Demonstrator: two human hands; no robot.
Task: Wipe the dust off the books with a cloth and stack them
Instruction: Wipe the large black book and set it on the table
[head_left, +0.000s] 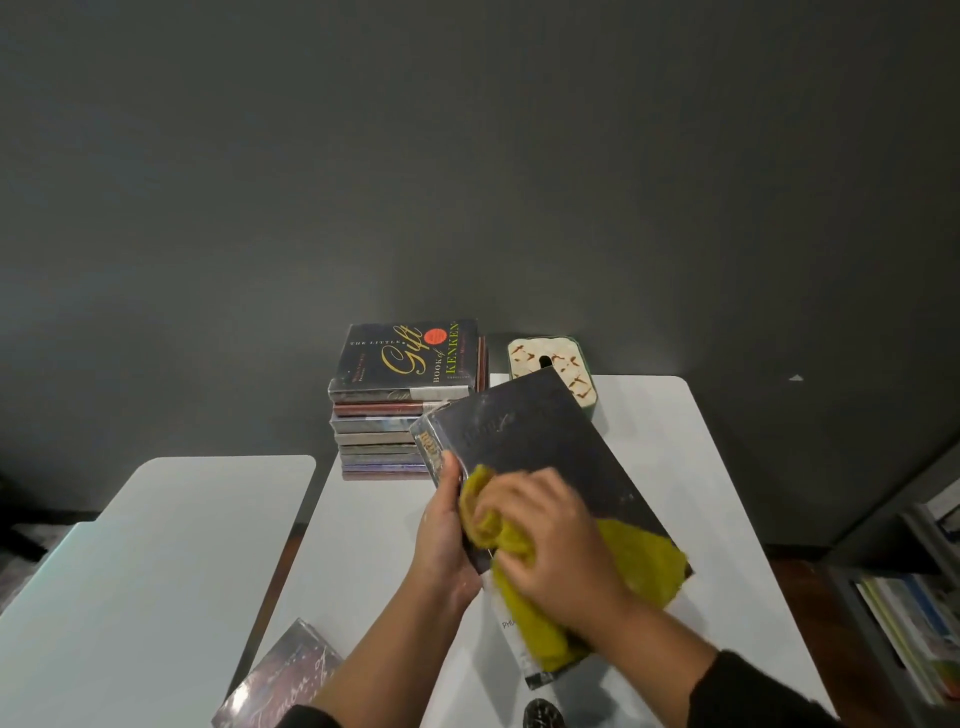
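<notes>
At the lower left of the frame a purple-covered book (283, 675) lies on the white surface (363, 545), partly cut off by the bottom edge and by the left forearm. Just right of it, at lower centre, the left hand (447, 535) reaches up from the bottom edge and grips the spine side of a dark book (535, 436), thumb on the cover and fingers (441, 499) curled round the edge, holding it tilted above the surface. Behind it, at centre, a stack of books (384, 436) stands on the surface against the dark wall, its right corner hidden by the held book. The right hand (556, 540) lies on the dark cover with its fingers bent over a bunched yellow cloth (639, 556), pressing it to the book; the cloth spreads toward the book's lower right edge. At upper right of the held book a patterned tissue box (550, 364) sits on the surface, partly covered by the book's far corner. At the far right a shelf (914, 623) holds more books.
</notes>
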